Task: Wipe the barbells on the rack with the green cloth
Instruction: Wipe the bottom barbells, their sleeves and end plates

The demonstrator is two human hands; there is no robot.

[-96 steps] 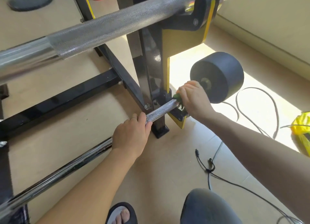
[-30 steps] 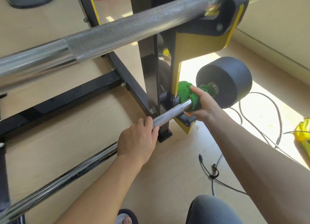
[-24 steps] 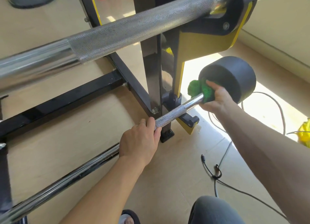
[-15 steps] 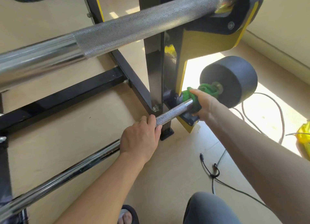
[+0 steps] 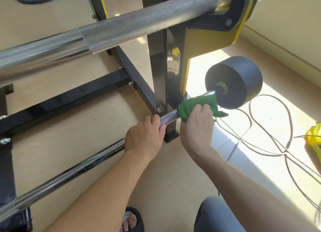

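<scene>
We see 2 barbells on the black and yellow rack [image 5: 159,78], which serves as our landmark. The lower barbell [image 5: 73,175] rests low on the rack's upright, its black cylindrical weight [image 5: 239,82] sticking out to the right of the rack. The left hand [image 5: 145,138] curls around this bar just left of the upright's foot. The right hand [image 5: 196,127] holds the green cloth [image 5: 191,105] bunched around the bar, between the upright and the weight. The upper barbell [image 5: 139,23] lies across the rack's yellow hook, above both hands. Grey cables [image 5: 271,141] loop on the floor to the right of the rack.
</scene>
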